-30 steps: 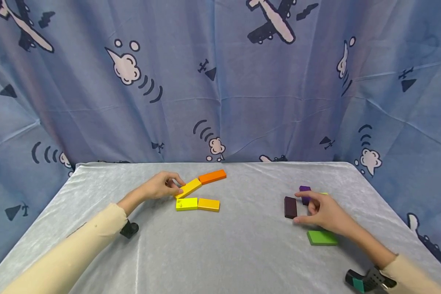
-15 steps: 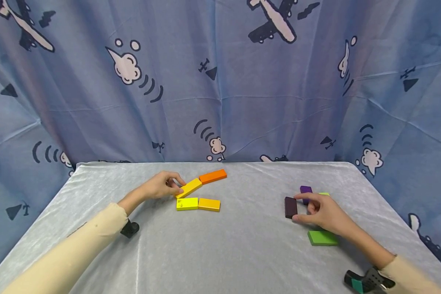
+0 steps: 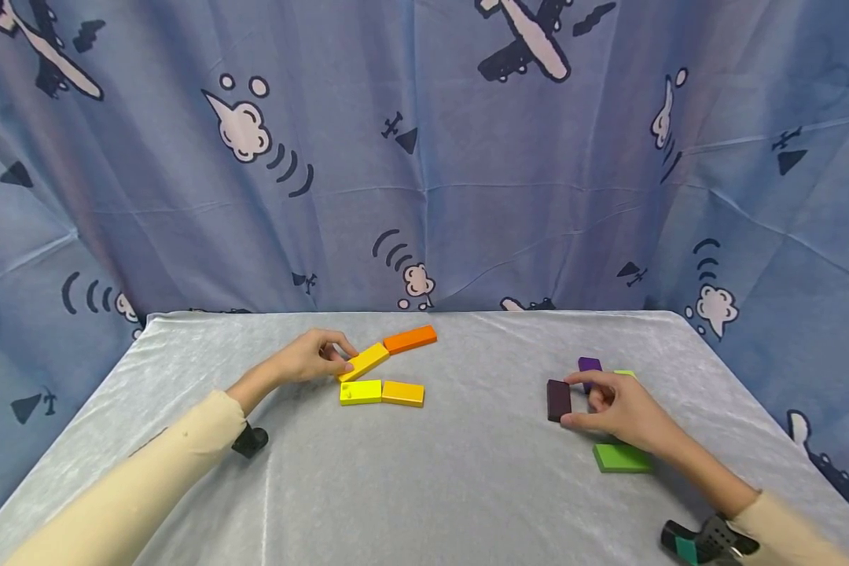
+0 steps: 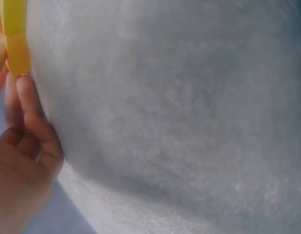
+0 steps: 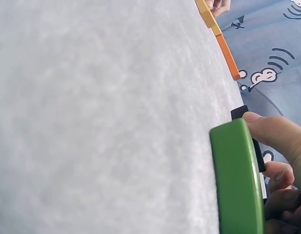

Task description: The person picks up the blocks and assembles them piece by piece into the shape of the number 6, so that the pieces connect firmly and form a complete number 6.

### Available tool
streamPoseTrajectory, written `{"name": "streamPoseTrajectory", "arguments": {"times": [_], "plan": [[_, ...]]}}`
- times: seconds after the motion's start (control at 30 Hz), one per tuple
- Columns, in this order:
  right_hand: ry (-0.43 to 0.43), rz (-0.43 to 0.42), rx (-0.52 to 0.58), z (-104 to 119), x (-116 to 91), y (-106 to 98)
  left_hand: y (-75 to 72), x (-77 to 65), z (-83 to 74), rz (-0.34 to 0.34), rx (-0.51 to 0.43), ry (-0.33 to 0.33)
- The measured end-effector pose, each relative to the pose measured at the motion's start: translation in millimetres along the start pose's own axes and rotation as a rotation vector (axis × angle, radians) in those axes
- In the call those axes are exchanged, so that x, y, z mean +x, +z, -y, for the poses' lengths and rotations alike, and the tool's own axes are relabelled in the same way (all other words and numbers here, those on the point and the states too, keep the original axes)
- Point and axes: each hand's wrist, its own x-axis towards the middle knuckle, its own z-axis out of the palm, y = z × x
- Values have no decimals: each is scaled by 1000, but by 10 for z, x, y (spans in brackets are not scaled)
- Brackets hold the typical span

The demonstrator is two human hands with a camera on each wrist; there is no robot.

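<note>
We've got our left hand [image 3: 306,358] pinching the slanted yellow block [image 3: 369,360], and our right hand [image 3: 630,407], well apart, pinching the dark block [image 3: 558,401] near the green block [image 3: 621,458].

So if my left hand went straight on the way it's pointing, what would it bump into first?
Beyond the golden-yellow rectangular block your left hand pinches, the orange rectangular block looks first in line, right by the held block's far end; whether the two touch is hard to tell.
</note>
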Motion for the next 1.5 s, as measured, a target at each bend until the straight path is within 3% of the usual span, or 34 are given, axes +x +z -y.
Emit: {"name": "streamPoseTrajectory", "arguments": {"times": [0.63, 1.07, 1.5], "plan": [[-35, -29, 73, 123, 75, 26, 5, -1, -19, -11, -13, -7], [-112, -30, 155, 207, 205, 152, 16, -2, -13, -3, -27, -17], [-111, -18, 112, 307, 288, 262, 7, -20, -17, -8, -32, 5]]}}
